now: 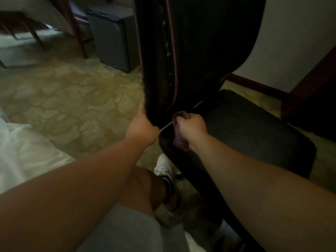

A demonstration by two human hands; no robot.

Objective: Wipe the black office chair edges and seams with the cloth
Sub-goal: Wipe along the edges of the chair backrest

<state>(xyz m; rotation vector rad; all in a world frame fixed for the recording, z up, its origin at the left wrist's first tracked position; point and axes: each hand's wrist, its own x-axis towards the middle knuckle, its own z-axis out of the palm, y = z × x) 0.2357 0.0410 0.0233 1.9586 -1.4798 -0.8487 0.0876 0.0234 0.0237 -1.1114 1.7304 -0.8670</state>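
Left hand (142, 124) grips the chair (200, 42) back's edge, right hand (190, 124) pinches the cloth (179, 140) bunched at the seat's rear corner seam; the cloth could bunch or slip from the pinch, and the chair may roll under pressure.

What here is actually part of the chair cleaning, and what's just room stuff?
In use:
black office chair
pinkish cloth, gripped by the right hand
left hand, holding the backrest edge

Just lying about:
small grey fridge
white bedding
patterned carpet
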